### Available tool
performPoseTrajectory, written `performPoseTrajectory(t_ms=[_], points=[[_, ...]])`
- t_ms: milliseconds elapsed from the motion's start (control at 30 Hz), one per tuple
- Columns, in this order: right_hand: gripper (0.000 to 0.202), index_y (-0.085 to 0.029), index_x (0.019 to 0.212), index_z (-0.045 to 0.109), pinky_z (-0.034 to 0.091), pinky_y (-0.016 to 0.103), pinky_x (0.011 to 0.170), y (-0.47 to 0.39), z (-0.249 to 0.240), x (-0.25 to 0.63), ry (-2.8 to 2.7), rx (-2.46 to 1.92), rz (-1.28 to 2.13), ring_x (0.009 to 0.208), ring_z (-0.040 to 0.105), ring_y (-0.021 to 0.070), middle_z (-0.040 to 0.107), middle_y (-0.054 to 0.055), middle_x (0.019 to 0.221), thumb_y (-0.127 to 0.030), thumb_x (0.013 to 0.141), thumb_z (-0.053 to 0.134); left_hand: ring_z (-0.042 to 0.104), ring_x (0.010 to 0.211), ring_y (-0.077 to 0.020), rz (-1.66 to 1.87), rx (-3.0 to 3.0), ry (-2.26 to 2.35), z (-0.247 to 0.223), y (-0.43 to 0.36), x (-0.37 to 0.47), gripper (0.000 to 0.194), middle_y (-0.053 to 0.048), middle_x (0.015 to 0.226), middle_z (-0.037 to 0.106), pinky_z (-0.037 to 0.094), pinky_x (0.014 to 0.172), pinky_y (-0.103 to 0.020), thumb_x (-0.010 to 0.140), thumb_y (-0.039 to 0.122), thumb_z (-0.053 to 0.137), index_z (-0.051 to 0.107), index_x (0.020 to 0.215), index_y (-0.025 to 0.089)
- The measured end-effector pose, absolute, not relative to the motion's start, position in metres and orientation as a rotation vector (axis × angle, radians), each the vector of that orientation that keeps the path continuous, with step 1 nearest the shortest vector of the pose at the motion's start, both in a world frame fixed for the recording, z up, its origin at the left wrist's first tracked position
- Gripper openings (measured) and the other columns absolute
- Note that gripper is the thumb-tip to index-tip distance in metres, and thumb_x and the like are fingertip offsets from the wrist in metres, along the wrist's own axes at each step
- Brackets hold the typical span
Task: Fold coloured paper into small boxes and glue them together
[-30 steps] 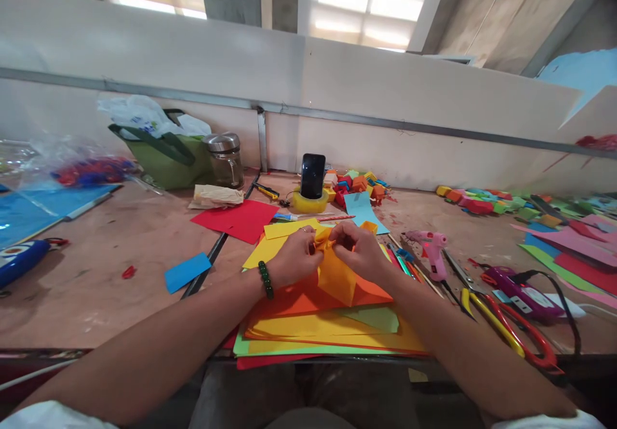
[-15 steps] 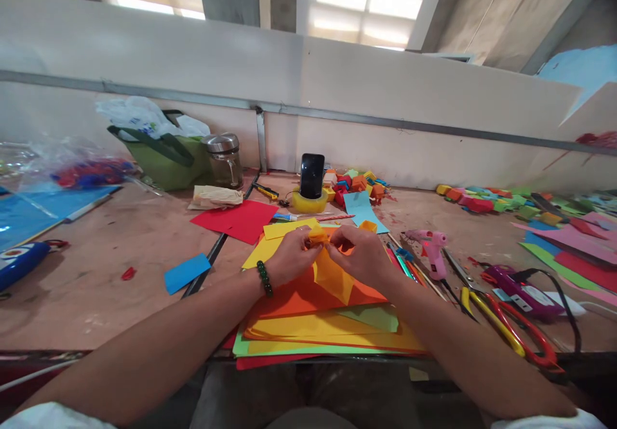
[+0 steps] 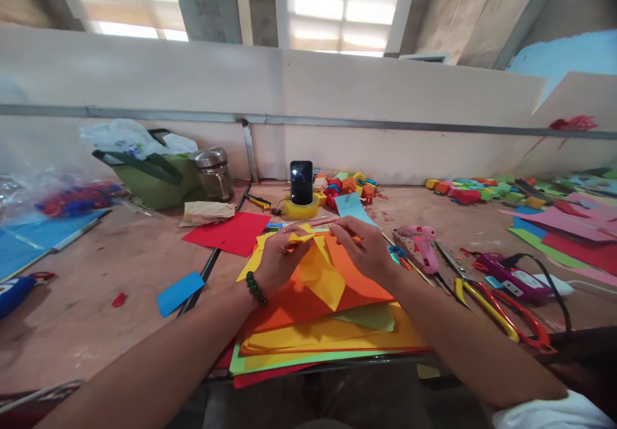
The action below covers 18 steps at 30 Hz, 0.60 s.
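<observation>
A folded yellow paper [image 3: 322,273] hangs down from my left hand [image 3: 280,259], whose fingers are closed on its top end. A dark green bead bracelet circles that wrist. My right hand [image 3: 364,246] is just to the right, fingers pinched together at the paper's upper right; a thin reddish stick [image 3: 324,221] shows by its fingertips, and whether they hold it is too small to tell. Below both hands lies a stack of orange, yellow and green paper sheets [image 3: 313,339] at the table's front edge.
A phone [image 3: 301,183] stands in a yellow tape roll [image 3: 301,207], beside colourful paper pieces [image 3: 349,185]. On the right are a pink glue gun [image 3: 425,249], scissors [image 3: 486,307] and a purple device [image 3: 518,279]. Left are red paper [image 3: 229,233], a jar [image 3: 213,175] and a green bag [image 3: 159,182].
The camera view has shifted. My right hand has moved slightly away from my left, and the yellow paper's folded top looks more spread out.
</observation>
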State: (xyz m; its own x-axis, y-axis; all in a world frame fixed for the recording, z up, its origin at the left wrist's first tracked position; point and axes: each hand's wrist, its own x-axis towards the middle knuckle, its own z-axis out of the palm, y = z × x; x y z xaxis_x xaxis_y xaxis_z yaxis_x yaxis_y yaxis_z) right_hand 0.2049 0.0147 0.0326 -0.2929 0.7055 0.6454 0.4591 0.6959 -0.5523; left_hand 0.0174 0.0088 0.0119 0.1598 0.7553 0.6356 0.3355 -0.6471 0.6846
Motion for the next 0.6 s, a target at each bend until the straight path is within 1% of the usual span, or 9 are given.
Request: performPoseTrajectory(t_ms=[133,233,300,367,467,600], points=[[0.032,-0.018,0.074,0.063,0.043,0.024,0.056,0.0184,0.0354,0.2052,-1.971,-0.777,0.522,0.059,0.055,0.0124,0.062,0.002,0.065,-0.040,0.090,0.047,0.062,0.072,-0.0164,1.608,2.092,0.943,0.0108,0.0096,0.0172,0.020,-0.004,0.073,0.069,0.051,0.068,-0.027,0.080,0.033,0.062,0.069,0.067,0.019],[0.027,-0.016,0.074,0.063,0.042,0.024,0.056,0.0210,0.0318,0.2053,-2.016,-0.693,0.556,0.060,0.053,0.0123,0.060,0.002,0.064,-0.037,0.088,0.052,0.062,0.071,-0.0159,1.623,2.067,0.907,0.0096,0.0091,0.0183,0.014,-0.005,0.076,0.069,0.050,0.062,-0.024,0.078,0.030,0.064,0.073,0.077,0.019],[0.023,-0.016,0.075,0.063,0.041,0.024,0.055,0.0227,0.0294,0.2060,-2.037,-0.667,0.541,0.060,0.051,0.0119,0.060,0.002,0.065,-0.034,0.087,0.053,0.061,0.070,-0.0155,1.604,2.010,0.922,0.0092,0.0086,0.0192,0.016,-0.006,0.078,0.068,0.048,0.058,-0.023,0.076,0.030,0.065,0.074,0.081,0.019],[0.023,-0.016,0.073,0.061,0.039,0.023,0.055,0.0239,0.0284,0.2065,-2.066,-0.660,0.525,0.060,0.049,0.0116,0.058,0.002,0.065,-0.031,0.088,0.051,0.058,0.067,-0.0148,1.557,1.938,0.952,0.0090,0.0082,0.0200,0.017,-0.005,0.075,0.065,0.047,0.056,-0.022,0.074,0.032,0.066,0.073,0.076,0.017],[0.023,-0.017,0.072,0.059,0.041,0.023,0.058,0.0228,0.0306,0.2061,-2.090,-0.646,0.572,0.062,0.050,0.0114,0.057,0.001,0.065,-0.030,0.088,0.049,0.053,0.059,-0.0126,1.472,1.831,1.018,0.0088,0.0079,0.0214,0.019,-0.003,0.066,0.061,0.045,0.052,-0.022,0.070,0.033,0.068,0.067,0.065,0.015],[0.011,-0.016,0.077,0.060,0.047,0.025,0.067,0.0185,0.0353,0.2048,-2.076,-0.646,0.695,0.070,0.055,0.0124,0.063,0.002,0.075,-0.024,0.082,0.055,0.051,0.056,-0.0116,1.377,1.837,1.066,0.0088,0.0080,0.0232,0.019,-0.001,0.063,0.058,0.042,0.052,-0.022,0.067,0.033,0.067,0.062,0.064,0.015]])
